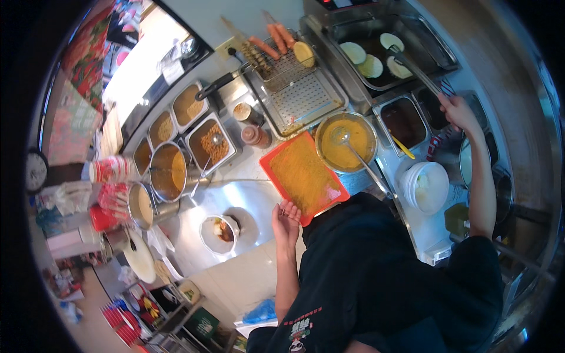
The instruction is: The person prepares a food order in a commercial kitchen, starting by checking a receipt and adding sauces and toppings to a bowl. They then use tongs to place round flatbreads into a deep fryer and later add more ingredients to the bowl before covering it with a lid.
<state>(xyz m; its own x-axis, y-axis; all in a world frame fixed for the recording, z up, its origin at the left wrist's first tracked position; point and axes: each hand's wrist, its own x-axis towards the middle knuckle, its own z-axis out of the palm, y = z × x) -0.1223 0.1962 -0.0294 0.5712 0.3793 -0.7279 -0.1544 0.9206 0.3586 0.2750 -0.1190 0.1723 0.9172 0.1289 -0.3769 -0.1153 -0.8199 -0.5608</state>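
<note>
My right hand point(460, 114) grips long metal tongs point(421, 75). Their dark tips reach into a rectangular metal fryer pan point(423, 28) at the upper right, touching or just above the pale discs there. Several pale round flat pieces of food point(353, 53) lie in its dark liquid. Palm up with loosely curled fingers, my left hand point(288, 220) is beside the near corner of an orange-rimmed tray point(304, 174) spread with yellow-brown crumbs or powder. I see nothing held in it. Right of the tray, a steel bowl point(346, 141) of yellow sauce holds a ladle point(364, 165).
Beyond the tray, sausages point(280, 37) and a round piece point(303, 54) rest in a wire basket above a perforated draining tray point(304, 103). Steel pots point(167, 172) and food pans point(214, 143) line the left. A white-lined bowl point(219, 234) stands on the steel counter. White tubs point(426, 187) stand right.
</note>
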